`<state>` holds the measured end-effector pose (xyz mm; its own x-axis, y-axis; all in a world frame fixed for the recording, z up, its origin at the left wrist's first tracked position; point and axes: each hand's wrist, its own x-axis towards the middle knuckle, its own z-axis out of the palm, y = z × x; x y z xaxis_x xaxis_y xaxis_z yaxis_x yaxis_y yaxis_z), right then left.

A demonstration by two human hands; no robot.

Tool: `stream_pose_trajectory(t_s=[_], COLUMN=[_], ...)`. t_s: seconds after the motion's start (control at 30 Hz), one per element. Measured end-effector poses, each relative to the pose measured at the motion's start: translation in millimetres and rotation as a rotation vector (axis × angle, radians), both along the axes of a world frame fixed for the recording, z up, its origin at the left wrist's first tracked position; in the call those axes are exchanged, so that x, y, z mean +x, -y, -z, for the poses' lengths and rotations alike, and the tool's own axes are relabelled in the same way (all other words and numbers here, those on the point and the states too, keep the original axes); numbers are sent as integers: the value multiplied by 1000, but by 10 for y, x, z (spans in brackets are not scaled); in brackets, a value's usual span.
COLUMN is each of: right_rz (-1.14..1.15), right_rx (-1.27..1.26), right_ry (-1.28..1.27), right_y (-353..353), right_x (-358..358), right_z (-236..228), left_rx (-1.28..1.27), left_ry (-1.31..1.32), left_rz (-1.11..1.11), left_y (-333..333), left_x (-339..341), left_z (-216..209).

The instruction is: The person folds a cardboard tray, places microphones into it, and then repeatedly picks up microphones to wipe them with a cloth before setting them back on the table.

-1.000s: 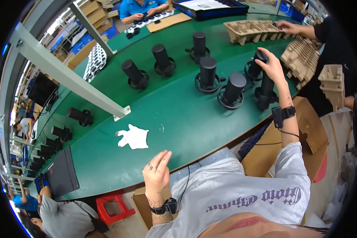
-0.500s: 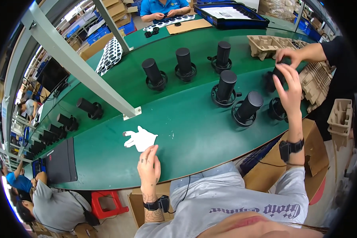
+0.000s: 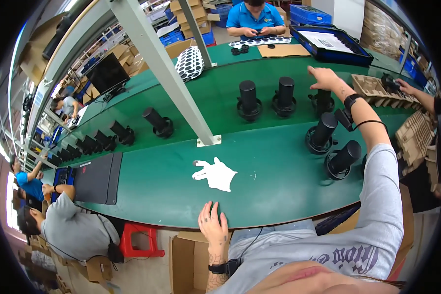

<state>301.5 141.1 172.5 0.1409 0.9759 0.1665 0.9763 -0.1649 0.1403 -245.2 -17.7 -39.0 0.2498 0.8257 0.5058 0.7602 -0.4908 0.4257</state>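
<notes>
My left hand rests at the near edge of the green table, fingers spread, holding nothing. Just beyond it lies a white glove. My right arm stretches far across the table. At its end my right hand hovers with thumb and fingers apart, and it hides the top of a black cylinder on a ring base. Two similar black cylinders, one and another, stand left of that hand. Nearer to me are an upright cylinder and a tilted one.
A metal post is bolted to the table. Cardboard pulp trays lie at right, where a co-worker's hand holds a black part. More cylinders line the left, beyond a dark mat. Another person sits opposite.
My view has swung, so the table sits further right. My right hand has left the cylinder beside the co-worker's hand and reached toward the back row. The co-worker's hand is now over the trays.
</notes>
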Motion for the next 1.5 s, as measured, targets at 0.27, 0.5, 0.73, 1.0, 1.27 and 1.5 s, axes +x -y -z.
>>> stream_pose_trajectory(t_s=[0.27,0.5,0.73,1.0,1.27,1.5], right_rz=[-335,-544,-656,-284,-251,-315], right_rx=[-338,98,489,556,378,447], right_ry=[159,463,-357,-1690,-2090,-2237], right_y=[-399,211,1952,2903,2837,2785], right_x=[-1028,-1238,-2041,-2416,-2529,-2643], right_z=[-385,-799,-1021,1250,1323,1261], left_rx=[50,9,-485,-206,-44,139], left_ry=[-38,28,863,477,410,305], left_rz=[-102,-32,341,642,705,817], left_y=[-78,-108,8,260,551,629], left_x=[61,22,153,627,681,685], left_z=[-21,-125,-1009,-1695,-1744,-1675])
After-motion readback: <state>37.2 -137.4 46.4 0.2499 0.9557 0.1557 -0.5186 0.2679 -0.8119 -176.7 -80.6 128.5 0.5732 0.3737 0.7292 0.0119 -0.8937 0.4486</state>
